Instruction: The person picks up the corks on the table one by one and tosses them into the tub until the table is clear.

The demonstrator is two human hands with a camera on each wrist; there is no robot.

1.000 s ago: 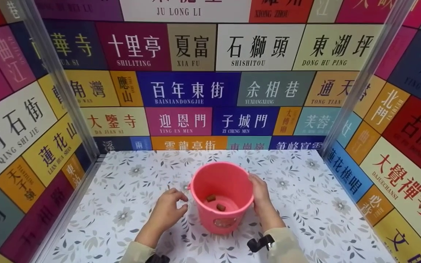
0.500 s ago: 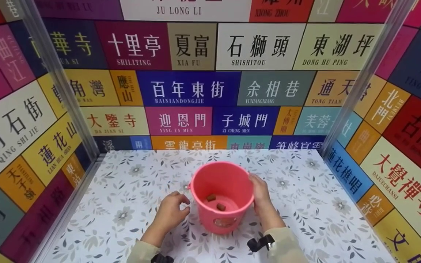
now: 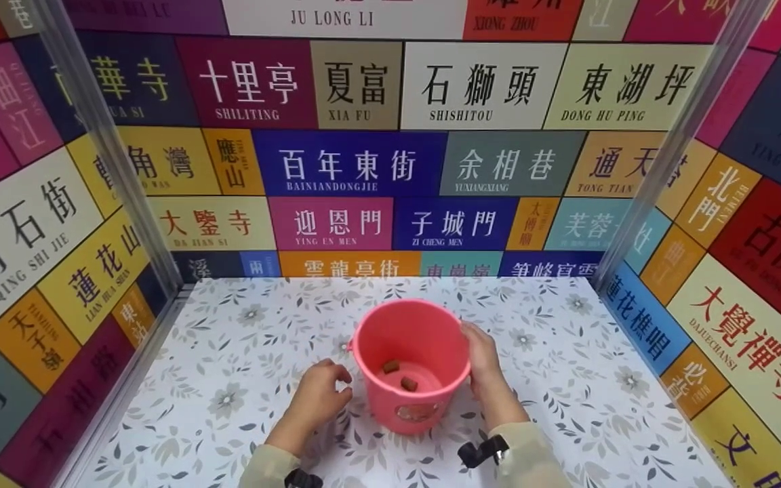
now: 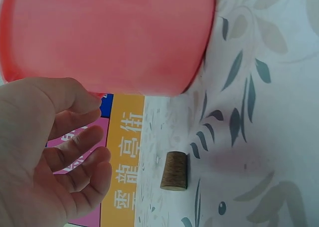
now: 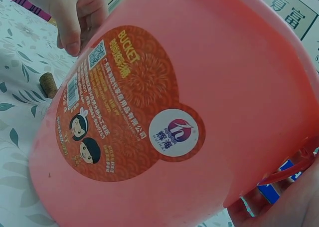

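A pink bucket (image 3: 412,407) stands upright on the patterned tabletop, with two brown corks (image 3: 390,367) lying inside on its bottom. My right hand (image 3: 487,362) holds the bucket at its right side near the rim; in the right wrist view its fingers (image 5: 246,209) lie by the handle lug. My left hand (image 3: 319,398) hovers left of the bucket, its fingers loosely curled around nothing. On the table below it, another cork (image 4: 174,171) stands close to the bucket in the left wrist view. From the head view this cork is hidden by the left hand.
A white table (image 3: 228,339) with a grey leaf print lies under everything. Colourful panels with printed signs (image 3: 350,166) wall it in at the back and on both sides. Dark straps (image 3: 484,452) circle both wrists over pale sleeves.
My left hand has come slightly down and nearer to the person, beside the bucket. The right hand, the bucket and the corks inside it have stayed in place.
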